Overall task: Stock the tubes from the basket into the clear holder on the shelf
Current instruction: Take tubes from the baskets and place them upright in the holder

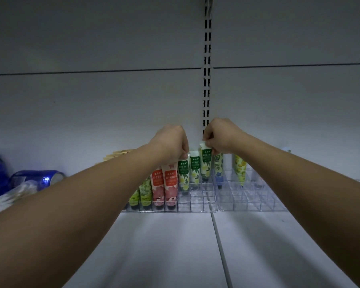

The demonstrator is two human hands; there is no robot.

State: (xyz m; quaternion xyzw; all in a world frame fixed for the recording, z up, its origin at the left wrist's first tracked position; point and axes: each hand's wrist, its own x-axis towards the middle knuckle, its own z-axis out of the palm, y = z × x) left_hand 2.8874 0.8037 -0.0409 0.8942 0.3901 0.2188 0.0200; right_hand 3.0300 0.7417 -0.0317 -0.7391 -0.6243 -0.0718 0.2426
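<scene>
A clear gridded holder (pixel 195 201) stands on the white shelf against the back wall. It holds several tubes upright with caps down: lime ones at the left, two red floral tubes (pixel 170 183), then green-label tubes (pixel 194 169). My left hand (pixel 170 142) pinches the top of a tube next to the red ones. My right hand (pixel 218 136) grips the crimped top of a green-label tube (pixel 206 163) that stands in a cell. A second clear holder (pixel 254 199) to the right holds a blue-floral tube (pixel 218 169) and a yellow-floral tube (pixel 240 169). The basket is out of view.
Blue drink cans (pixel 37 177) and a crumpled white plastic bag (pixel 10 196) lie at the left of the shelf. Wooden clothespins (pixel 116 155) sit behind my left forearm. A slotted upright (pixel 207 59) runs up the back wall. The shelf has a seam (pixel 218 242).
</scene>
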